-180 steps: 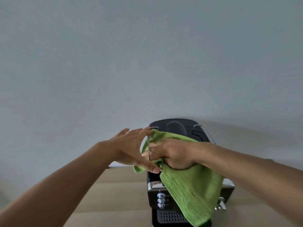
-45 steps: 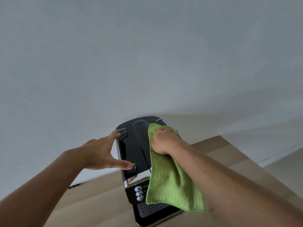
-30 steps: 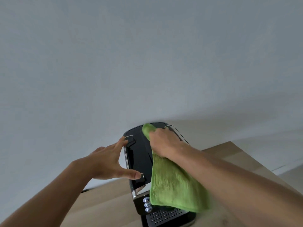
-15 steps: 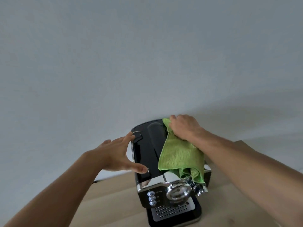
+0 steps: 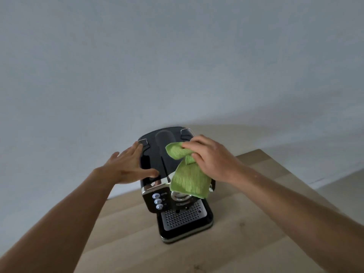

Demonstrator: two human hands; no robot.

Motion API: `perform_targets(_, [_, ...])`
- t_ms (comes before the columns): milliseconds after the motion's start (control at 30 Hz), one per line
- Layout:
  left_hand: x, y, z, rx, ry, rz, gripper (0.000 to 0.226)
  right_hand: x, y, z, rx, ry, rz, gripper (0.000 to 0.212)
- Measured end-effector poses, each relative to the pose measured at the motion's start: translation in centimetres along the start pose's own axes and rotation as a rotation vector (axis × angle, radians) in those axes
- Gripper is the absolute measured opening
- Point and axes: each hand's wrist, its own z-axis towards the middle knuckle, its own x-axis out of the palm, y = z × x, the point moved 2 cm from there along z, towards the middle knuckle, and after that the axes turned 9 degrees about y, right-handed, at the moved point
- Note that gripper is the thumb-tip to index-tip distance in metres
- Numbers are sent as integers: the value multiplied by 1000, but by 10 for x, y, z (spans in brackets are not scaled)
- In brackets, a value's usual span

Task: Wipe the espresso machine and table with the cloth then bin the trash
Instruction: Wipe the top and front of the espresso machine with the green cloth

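Note:
A black and chrome espresso machine (image 5: 177, 211) stands on a light wooden table (image 5: 246, 233) against the wall. My left hand (image 5: 126, 166) lies flat with straight fingers against the machine's left top edge. My right hand (image 5: 208, 158) grips a bunched green cloth (image 5: 189, 178) above the right part of the glossy black lid. The cloth hangs down over the front right corner and covers part of the brew head. No trash and no bin are in view.
A plain grey wall (image 5: 177, 66) rises right behind the machine. The table's right edge (image 5: 295, 174) runs diagonally, with pale floor (image 5: 338, 186) beyond it. Bare wood shows in front of the drip tray (image 5: 183, 217).
My right hand has drawn the cloth from the lid's back edge toward the front and bunched it. The left hand stays on the left side. The view has tilted down, so more table shows.

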Motion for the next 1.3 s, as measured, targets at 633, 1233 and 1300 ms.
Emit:
perform_targets(633, [6,-8,3,-80,-36,54,115,145,-72,-182,416,184,124,37])
perform_targets(1233, [4,-9,1,-105,-24,61,118,222,-66,-253,661,568,-152,64])
perform_targets(1300, [3,-10,0,-102,-23,64,119,218,-67,-251,644,580,-172,66])
